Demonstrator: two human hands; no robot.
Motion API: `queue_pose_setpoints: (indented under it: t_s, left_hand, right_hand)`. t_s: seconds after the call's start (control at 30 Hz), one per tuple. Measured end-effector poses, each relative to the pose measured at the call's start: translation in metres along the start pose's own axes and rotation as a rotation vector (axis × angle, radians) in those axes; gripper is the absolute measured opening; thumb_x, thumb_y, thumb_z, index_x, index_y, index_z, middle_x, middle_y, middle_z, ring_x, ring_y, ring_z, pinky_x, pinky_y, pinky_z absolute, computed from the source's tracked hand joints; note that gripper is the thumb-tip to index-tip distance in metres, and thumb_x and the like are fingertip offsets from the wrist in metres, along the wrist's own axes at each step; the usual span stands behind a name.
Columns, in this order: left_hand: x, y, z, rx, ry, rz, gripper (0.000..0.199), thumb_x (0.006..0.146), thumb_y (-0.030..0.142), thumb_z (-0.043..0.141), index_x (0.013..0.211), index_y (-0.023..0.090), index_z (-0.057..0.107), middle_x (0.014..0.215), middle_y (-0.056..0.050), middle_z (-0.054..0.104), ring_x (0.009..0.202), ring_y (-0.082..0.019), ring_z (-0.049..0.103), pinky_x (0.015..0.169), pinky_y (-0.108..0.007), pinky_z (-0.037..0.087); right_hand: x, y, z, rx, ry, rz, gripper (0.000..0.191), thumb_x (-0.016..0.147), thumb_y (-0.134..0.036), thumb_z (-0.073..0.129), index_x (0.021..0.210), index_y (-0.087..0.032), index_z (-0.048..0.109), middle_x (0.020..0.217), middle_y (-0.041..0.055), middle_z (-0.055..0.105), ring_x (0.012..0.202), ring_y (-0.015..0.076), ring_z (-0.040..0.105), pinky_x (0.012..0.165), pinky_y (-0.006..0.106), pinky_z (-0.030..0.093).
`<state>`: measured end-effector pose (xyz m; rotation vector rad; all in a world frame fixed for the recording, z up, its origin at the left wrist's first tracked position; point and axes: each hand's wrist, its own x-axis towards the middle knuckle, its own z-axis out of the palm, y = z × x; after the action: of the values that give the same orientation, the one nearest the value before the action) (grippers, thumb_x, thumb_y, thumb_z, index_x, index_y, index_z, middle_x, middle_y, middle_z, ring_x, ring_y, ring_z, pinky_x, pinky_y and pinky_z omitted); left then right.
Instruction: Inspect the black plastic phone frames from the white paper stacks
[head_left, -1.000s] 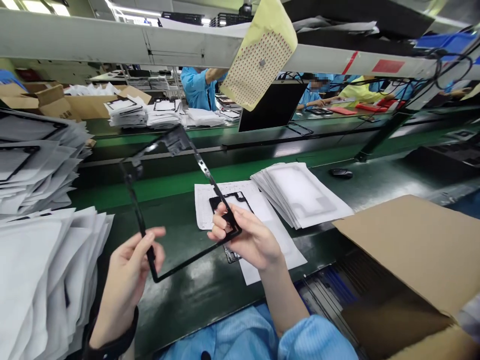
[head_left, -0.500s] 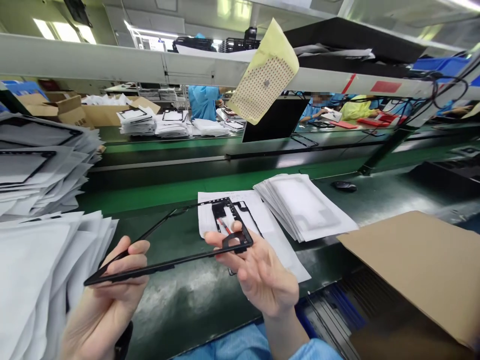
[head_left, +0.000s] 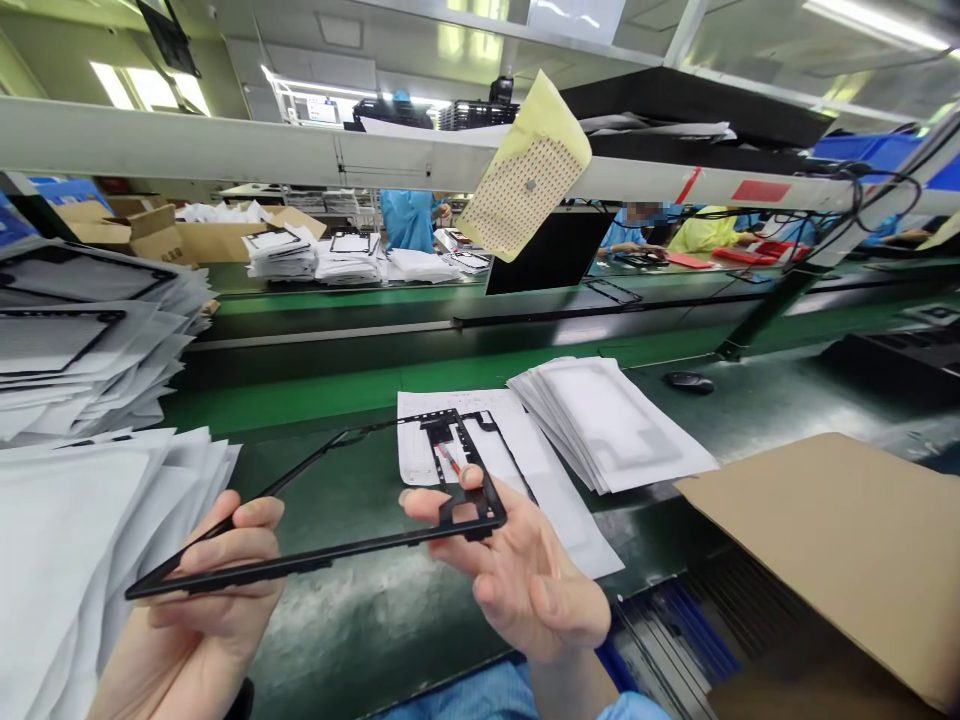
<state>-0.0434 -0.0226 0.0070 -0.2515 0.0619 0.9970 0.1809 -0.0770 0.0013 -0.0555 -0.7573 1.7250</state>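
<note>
A thin black rectangular frame [head_left: 322, 556] is held up over the dark green table, tilted. My left hand [head_left: 217, 570] grips its left end, fingers wrapped round the edge. At the other end, my right hand [head_left: 510, 570] pinches the corner that has a small cut-out, with the thumb and fingers on both sides. Behind that corner, a second black frame [head_left: 514, 465] lies on white sheets [head_left: 574, 535]. A red and white slender item [head_left: 448, 458] shows through the held frame.
White sleeves [head_left: 622, 420] lie stacked behind my right hand. Tall piles of sleeves [head_left: 67, 540] stand at the left. A cardboard flap [head_left: 832, 540] is at the right, a black mouse [head_left: 688, 382] beyond. Yellow paper [head_left: 532, 170] hangs from the rail. People in blue work behind.
The black frame and my left hand have moved slightly left and down in view. My right hand also sits a little lower, still on the corner. The whole scene has shifted slightly down.
</note>
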Motion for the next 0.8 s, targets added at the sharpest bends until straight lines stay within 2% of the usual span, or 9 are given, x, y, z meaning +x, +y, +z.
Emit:
queue_pose_setpoints:
  t_s: [0.1, 0.2, 0.27, 0.33, 0.4, 0.53, 0.6, 0.73, 0.8]
  left_hand:
    - [-0.004, -0.004, 0.002, -0.029, 0.043, 0.068, 0.023, 0.089, -0.002, 0.029, 0.090, 0.016, 0.042, 0.059, -0.004, 0.064, 0.047, -0.013, 0.067, 0.043, -0.008, 0.051]
    - [-0.007, -0.012, 0.004, -0.004, 0.080, 0.140, 0.022, 0.092, 0.005, 0.024, 0.092, 0.014, 0.044, 0.056, -0.005, 0.062, 0.044, -0.014, 0.065, 0.043, -0.013, 0.052]
    - [-0.008, -0.016, 0.002, 0.023, 0.018, 0.125, 0.021, 0.093, 0.005, 0.026, 0.094, 0.012, 0.045, 0.061, -0.007, 0.064, 0.049, -0.014, 0.068, 0.047, -0.014, 0.055]
    - [-0.009, -0.017, -0.003, 0.050, -0.094, 0.071, 0.021, 0.091, -0.001, 0.031, 0.098, 0.011, 0.046, 0.071, -0.009, 0.067, 0.061, -0.013, 0.071, 0.056, -0.014, 0.057]
    - [-0.009, -0.017, -0.008, 0.070, -0.200, 0.012, 0.025, 0.088, -0.006, 0.034, 0.102, 0.011, 0.046, 0.081, -0.011, 0.070, 0.071, -0.012, 0.072, 0.064, -0.013, 0.058]
    - [-0.013, -0.021, -0.006, 0.115, -0.292, -0.073, 0.026, 0.087, -0.009, 0.036, 0.102, 0.010, 0.047, 0.087, -0.013, 0.071, 0.073, -0.010, 0.072, 0.066, -0.011, 0.057]
    - [-0.016, -0.028, 0.004, 0.121, -0.217, -0.048, 0.024, 0.090, -0.006, 0.033, 0.098, 0.012, 0.048, 0.081, -0.011, 0.071, 0.068, -0.008, 0.071, 0.062, -0.010, 0.056]
    - [-0.024, -0.046, 0.031, 0.091, 0.133, 0.078, 0.032, 0.098, 0.004, 0.017, 0.092, 0.016, 0.046, 0.064, -0.003, 0.065, 0.052, -0.005, 0.064, 0.051, -0.007, 0.051]
    - [-0.027, -0.051, 0.040, 0.078, 0.213, 0.099, 0.032, 0.097, 0.003, 0.017, 0.092, 0.017, 0.045, 0.062, -0.001, 0.062, 0.049, -0.004, 0.062, 0.048, -0.006, 0.049]
  right_hand:
    - [-0.002, 0.000, -0.003, -0.040, 0.049, -0.049, 0.052, 0.074, -0.028, 0.080, 0.120, -0.019, 0.058, 0.129, 0.0125, 0.063, 0.114, 0.0140, 0.065, 0.079, 0.008, 0.054]
    - [-0.003, -0.001, -0.008, -0.035, 0.071, -0.093, 0.048, 0.080, -0.037, 0.075, 0.122, -0.021, 0.058, 0.133, 0.0117, 0.061, 0.116, 0.0112, 0.063, 0.082, 0.009, 0.053]
    - [-0.004, -0.002, -0.011, -0.022, 0.083, -0.099, 0.048, 0.082, -0.038, 0.074, 0.124, -0.021, 0.058, 0.136, 0.0110, 0.059, 0.116, 0.0071, 0.062, 0.084, 0.006, 0.050]
    - [-0.007, -0.004, -0.013, -0.035, 0.125, -0.071, 0.050, 0.080, -0.040, 0.075, 0.124, -0.023, 0.058, 0.139, 0.0094, 0.056, 0.116, 0.0046, 0.061, 0.085, 0.003, 0.048]
    - [-0.012, -0.007, -0.016, -0.077, 0.208, -0.019, 0.053, 0.077, -0.043, 0.077, 0.124, -0.026, 0.059, 0.142, 0.0065, 0.053, 0.119, 0.0067, 0.059, 0.086, 0.006, 0.050]
    - [-0.020, -0.012, -0.023, -0.130, 0.311, 0.009, 0.059, 0.073, -0.050, 0.079, 0.125, -0.033, 0.057, 0.146, 0.0031, 0.048, 0.125, 0.0126, 0.055, 0.086, 0.014, 0.055]
    - [-0.020, -0.013, -0.024, -0.125, 0.319, 0.015, 0.060, 0.074, -0.049, 0.078, 0.126, -0.032, 0.056, 0.146, 0.0038, 0.048, 0.124, 0.0104, 0.056, 0.086, 0.012, 0.054]
    - [-0.013, -0.014, -0.018, -0.061, 0.279, 0.004, 0.051, 0.076, -0.043, 0.079, 0.121, -0.032, 0.059, 0.136, 0.0008, 0.059, 0.114, 0.0025, 0.061, 0.085, 0.003, 0.049]
    - [-0.011, -0.013, -0.014, -0.050, 0.260, 0.000, 0.048, 0.076, -0.040, 0.080, 0.119, -0.032, 0.060, 0.131, -0.0016, 0.062, 0.111, -0.0001, 0.062, 0.084, 0.000, 0.048]
